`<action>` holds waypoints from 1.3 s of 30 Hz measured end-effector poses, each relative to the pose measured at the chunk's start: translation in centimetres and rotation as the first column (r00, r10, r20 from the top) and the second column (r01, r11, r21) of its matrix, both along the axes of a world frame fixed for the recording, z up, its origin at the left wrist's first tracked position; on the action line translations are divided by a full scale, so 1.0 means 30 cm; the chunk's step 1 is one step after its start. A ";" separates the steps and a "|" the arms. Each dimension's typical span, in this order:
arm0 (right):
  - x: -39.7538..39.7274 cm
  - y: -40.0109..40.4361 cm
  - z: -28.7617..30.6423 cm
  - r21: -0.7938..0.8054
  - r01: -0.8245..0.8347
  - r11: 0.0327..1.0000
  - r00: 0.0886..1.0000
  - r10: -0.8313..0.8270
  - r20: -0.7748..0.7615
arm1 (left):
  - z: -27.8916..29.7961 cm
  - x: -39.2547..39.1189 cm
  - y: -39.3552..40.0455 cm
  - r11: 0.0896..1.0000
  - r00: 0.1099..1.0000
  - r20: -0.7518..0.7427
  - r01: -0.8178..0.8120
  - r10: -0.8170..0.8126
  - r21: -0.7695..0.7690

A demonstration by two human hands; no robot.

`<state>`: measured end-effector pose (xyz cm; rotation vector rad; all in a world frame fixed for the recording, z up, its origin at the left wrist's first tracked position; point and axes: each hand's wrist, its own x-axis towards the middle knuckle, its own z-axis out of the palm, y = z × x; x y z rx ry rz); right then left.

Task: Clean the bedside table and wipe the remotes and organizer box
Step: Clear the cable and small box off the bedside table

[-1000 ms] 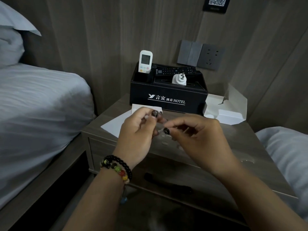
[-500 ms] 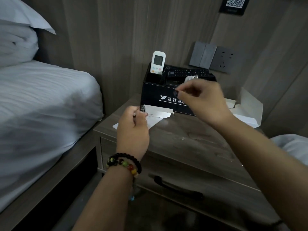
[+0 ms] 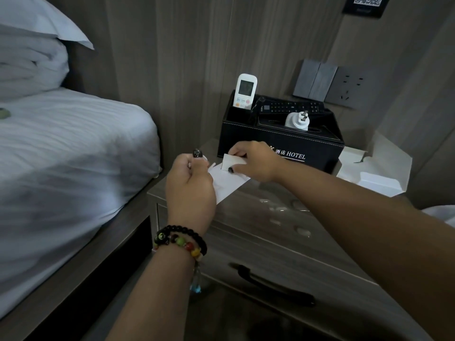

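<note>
A black organizer box (image 3: pixel 317 148) marked HOTEL stands at the back of the wooden bedside table (image 3: pixel 266 217). A white remote (image 3: pixel 245 91) stands upright in its left slot; a black remote (image 3: pixel 290 108) lies across the top beside a white plug adapter (image 3: pixel 298 121). My right hand (image 3: pixel 256 161) pinches a small white folded card (image 3: pixel 232 162) in front of the box. My left hand (image 3: pixel 190 185) hovers at the table's left edge, fingers curled, pinching something small and pale. A flat white paper (image 3: pixel 229 184) lies between the two hands.
An opened white cardboard box (image 3: pixel 376 173) sits at the table's right. Wet drops (image 3: pixel 283 207) shine on the tabletop. A bed with white sheets (image 3: pixel 61 156) is on the left. Wall switches and a socket (image 3: pixel 330 82) are behind the organizer. A drawer handle (image 3: pixel 273 284) faces me.
My right hand came down from in front of the organizer box to the white card and now pinches it. My left hand stayed near the table's left edge.
</note>
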<state>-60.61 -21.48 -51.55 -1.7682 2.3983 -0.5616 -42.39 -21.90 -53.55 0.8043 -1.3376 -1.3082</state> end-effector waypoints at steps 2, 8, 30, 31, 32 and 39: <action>0.011 0.017 0.003 -0.102 0.012 0.995 1.000 -0.011 0.009 | -0.001 0.004 -0.008 1.000 1.000 0.000 -0.006 0.006 0.003; 0.165 0.186 0.062 -0.449 0.239 0.861 0.790 0.096 0.605 | 0.005 0.024 -0.012 0.999 1.000 0.006 -0.020 0.019 0.032; 0.429 0.674 -0.076 -0.521 0.413 0.747 0.043 0.555 0.831 | -0.069 0.199 0.459 0.838 0.835 0.160 0.541 -0.526 -0.073; 0.436 0.672 -0.079 -0.535 0.402 0.744 0.058 0.562 0.825 | -0.064 0.221 0.459 0.851 0.847 0.130 0.524 -0.515 -0.046; 0.444 0.670 -0.081 -0.547 0.390 0.741 0.072 0.568 0.820 | -0.058 0.245 0.457 0.866 0.862 0.105 0.501 -0.497 -0.014; 0.525 0.638 -0.109 -0.507 0.297 0.809 0.119 0.496 0.860 | -0.130 0.423 0.406 0.955 0.946 0.176 0.289 -0.274 -0.068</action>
